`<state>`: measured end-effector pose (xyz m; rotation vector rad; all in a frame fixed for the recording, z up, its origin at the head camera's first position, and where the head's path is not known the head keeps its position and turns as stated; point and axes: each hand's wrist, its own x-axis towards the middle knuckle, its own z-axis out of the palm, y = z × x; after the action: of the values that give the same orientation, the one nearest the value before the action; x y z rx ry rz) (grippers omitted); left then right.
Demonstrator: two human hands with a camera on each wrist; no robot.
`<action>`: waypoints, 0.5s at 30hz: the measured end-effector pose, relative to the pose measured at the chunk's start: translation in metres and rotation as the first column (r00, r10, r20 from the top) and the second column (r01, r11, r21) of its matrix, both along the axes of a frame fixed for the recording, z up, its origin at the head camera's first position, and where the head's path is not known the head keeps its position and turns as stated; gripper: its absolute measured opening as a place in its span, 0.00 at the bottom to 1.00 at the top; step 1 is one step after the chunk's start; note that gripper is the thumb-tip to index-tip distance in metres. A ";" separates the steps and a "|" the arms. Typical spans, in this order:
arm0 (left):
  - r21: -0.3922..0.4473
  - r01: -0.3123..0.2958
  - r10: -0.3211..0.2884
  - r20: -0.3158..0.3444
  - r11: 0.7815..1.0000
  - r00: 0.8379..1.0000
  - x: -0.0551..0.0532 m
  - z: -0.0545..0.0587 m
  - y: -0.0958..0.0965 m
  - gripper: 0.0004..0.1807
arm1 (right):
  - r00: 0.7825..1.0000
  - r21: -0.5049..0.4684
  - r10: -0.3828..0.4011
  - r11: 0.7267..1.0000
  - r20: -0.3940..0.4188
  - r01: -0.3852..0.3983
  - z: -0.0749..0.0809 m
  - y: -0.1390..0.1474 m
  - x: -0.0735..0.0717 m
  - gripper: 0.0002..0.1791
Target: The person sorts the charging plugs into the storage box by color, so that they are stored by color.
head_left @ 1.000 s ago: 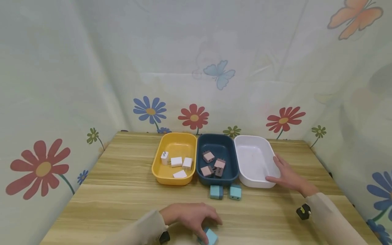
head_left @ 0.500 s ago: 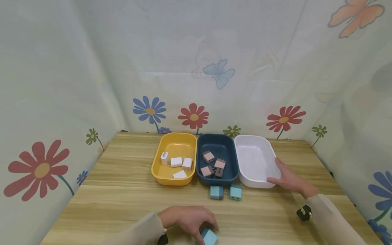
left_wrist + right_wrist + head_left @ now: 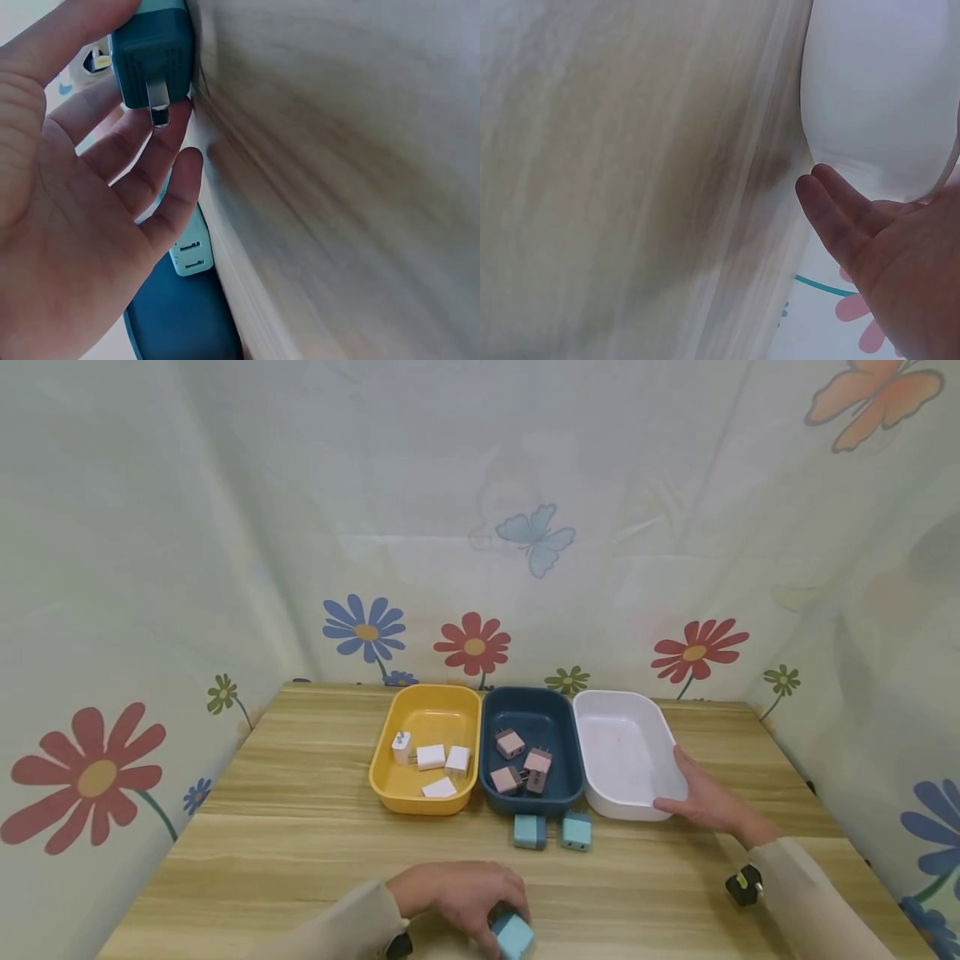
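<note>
My left hand [image 3: 468, 897] is low over the table, thumb and fingers pinching a teal plug-in charger [image 3: 513, 935]. Close up in the left wrist view, the charger's darker end [image 3: 152, 64] faces the palm, with its metal prongs [image 3: 158, 101] bare. On the right, my right hand [image 3: 708, 797] rests against the near right corner of a white bin [image 3: 630, 752], its fingers fairly straight along the outer wall in the right wrist view. Two more teal chargers, one lying sideways [image 3: 529, 832] and one with its sockets showing [image 3: 577, 832], lie before the bins.
A yellow bin [image 3: 427, 693] with several white chargers [image 3: 431, 757] and a dark blue bin [image 3: 528, 697] with several pink chargers [image 3: 510, 743] stand left of the white one. Behind the wooden table [image 3: 300, 777] hangs a flowered curtain [image 3: 420, 552].
My left fingers have closed in around the teal charger, which has turned slightly. My right hand has stayed at the white bin.
</note>
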<state>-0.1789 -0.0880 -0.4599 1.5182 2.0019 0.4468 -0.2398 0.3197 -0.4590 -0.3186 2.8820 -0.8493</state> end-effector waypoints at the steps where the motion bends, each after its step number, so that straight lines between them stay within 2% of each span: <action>1: 0.000 -0.007 0.007 0.000 1.000 1.000 -0.001 0.000 0.000 0.21 | 1.000 -0.003 -0.002 1.000 0.001 0.002 -0.001 0.000 0.000 0.64; 8: 0.019 -0.089 0.090 -0.008 0.996 0.996 -0.013 0.006 0.003 0.19 | 1.000 -0.024 -0.019 1.000 0.006 0.019 -0.004 0.000 -0.001 0.64; 12: 0.058 -0.115 0.118 -0.046 0.992 0.992 -0.021 0.017 0.011 0.20 | 1.000 -0.036 -0.020 0.999 0.007 0.021 -0.004 -0.001 0.000 0.64; 15: 0.107 -0.104 0.115 -0.102 0.989 0.988 -0.028 0.028 0.018 0.22 | 1.000 -0.028 -0.027 0.999 0.010 0.027 -0.005 0.000 -0.001 0.64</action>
<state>-0.2069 -0.0703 -0.4318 1.5270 2.1840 0.5283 -0.2409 0.3196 -0.4642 -0.2778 2.8744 -0.8934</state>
